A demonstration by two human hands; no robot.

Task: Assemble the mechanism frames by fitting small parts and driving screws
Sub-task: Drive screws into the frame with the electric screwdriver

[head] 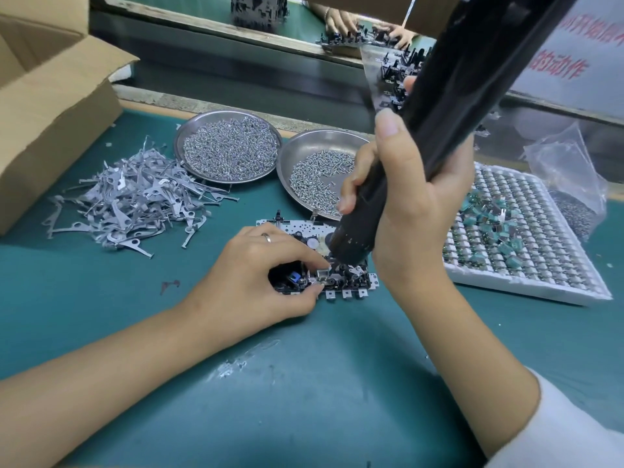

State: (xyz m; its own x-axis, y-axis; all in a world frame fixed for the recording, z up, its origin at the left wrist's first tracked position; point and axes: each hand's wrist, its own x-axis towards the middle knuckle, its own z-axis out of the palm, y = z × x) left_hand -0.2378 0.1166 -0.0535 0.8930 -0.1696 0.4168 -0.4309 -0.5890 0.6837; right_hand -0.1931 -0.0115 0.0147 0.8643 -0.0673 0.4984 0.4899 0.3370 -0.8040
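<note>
Right hand (410, 201) gripping cylindrical black screwdriver (449, 119), left hand (260, 275) pinching metal frame (341, 282)

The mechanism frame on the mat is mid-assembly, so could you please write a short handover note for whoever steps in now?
Left hand pinches a small part at the near edge of the mechanism frame, steadying it on the green mat.
Right hand grips the black electric screwdriver, tip down on the frame.
Supplies: two steel dishes of screws, lever pile on the left, white tray of green parts on the right.
Done: frame partly fitted.
Left: finish this screw; whether others remain cannot be told.
</note>
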